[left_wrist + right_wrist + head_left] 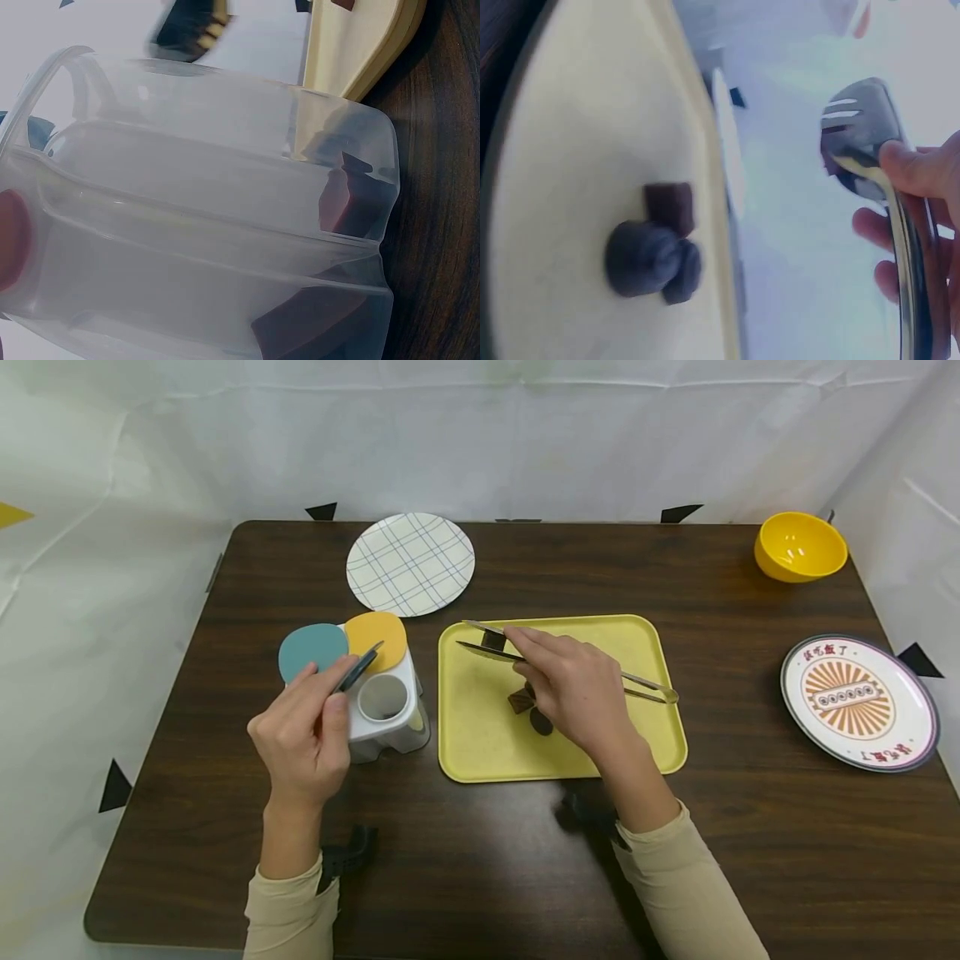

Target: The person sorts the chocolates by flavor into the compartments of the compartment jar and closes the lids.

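My right hand (573, 689) grips metal serving tongs (647, 683) above the yellow tray (480, 752). Between the tong tips is a dark chocolate piece (492, 641); in the right wrist view the slotted tong head (866, 120) partly covers it. Several more chocolates (641, 259) lie on the tray below. With my left hand (303, 735) I pinch a thin dark blue-grey lid (358, 668), seen edge-on, over the white, translucent divided container (375, 735). One round compartment is uncovered; teal (311, 650) and yellow lids (377, 639) top two others. Dark chunks (352, 199) show through the container's wall.
A checked plate (411, 564) sits at the back, behind the container. On the far right are a yellow bowl (800, 547) and a white plate with an orange print (859, 703). White sheeting (480, 443) hangs around the dark wooden table (480, 868).
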A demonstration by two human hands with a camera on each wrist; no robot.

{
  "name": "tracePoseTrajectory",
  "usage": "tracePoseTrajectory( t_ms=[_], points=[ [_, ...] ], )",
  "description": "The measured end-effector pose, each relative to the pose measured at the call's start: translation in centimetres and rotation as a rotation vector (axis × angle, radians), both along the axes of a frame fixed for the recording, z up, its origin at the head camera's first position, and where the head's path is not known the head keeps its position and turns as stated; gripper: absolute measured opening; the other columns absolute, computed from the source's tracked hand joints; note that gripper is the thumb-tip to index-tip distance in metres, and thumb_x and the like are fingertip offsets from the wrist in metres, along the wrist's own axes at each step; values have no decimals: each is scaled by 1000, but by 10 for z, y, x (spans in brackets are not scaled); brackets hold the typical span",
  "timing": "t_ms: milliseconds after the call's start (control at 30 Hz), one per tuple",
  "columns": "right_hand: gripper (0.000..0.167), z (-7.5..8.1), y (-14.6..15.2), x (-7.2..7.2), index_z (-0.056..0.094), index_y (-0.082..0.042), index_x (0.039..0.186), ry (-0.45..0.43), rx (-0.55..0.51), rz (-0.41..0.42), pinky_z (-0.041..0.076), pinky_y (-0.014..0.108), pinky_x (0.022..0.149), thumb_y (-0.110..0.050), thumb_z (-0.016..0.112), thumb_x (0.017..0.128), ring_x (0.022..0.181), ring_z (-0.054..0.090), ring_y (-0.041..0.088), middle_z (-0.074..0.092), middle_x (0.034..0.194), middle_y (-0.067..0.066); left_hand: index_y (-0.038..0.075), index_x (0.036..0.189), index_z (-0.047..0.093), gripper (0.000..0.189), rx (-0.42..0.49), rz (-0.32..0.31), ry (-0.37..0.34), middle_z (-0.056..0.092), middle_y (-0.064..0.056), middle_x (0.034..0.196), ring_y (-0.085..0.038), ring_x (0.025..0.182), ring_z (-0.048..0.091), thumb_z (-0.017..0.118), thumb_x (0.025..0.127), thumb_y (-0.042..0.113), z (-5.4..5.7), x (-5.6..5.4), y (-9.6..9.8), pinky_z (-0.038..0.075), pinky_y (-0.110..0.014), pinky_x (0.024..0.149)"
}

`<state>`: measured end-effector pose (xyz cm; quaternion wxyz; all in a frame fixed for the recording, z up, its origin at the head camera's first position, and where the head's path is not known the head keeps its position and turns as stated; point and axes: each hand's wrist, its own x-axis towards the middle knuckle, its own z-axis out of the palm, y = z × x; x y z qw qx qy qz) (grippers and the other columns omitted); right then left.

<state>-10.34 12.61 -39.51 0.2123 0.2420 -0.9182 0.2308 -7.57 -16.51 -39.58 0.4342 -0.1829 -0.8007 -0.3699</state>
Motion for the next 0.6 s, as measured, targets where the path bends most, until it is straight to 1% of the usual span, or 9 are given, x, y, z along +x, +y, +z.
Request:
tracePoseTrajectory(
  t_ms=[100,200,400,600],
  points=[
    [42,11,-3,5,65,-16,132,67,-63,46,51,40,60,-16,71,90,86,69,25,68,122,1,1,102,77,48,2,1,1,75,-9,94,-29,77,72,45,99,36,0,0,0,53,-53,84],
    [41,22,-6,10,66,-14,130,117,-96,89,51,39,60,-15,72,89,87,69,24,69,121,2,1,102,77,48,2,1,3,75,-9,95,-29,77,72,45,99,37,0,0,0,54,-53,84],
    [40,43,-16,21,67,-13,128,177,-93,159,54,39,69,-11,73,88,96,70,22,69,121,3,1,103,77,48,3,-1,-2,75,-9,96,-29,79,72,45,99,36,-1,0,-1,53,-53,85],
    [41,52,-26,29,66,-13,130,203,-64,214,55,38,72,-13,72,89,98,69,20,69,121,1,1,104,76,47,-8,2,-18,75,-8,97,-28,81,72,44,99,35,-2,0,-2,53,-53,86]
  ],
)
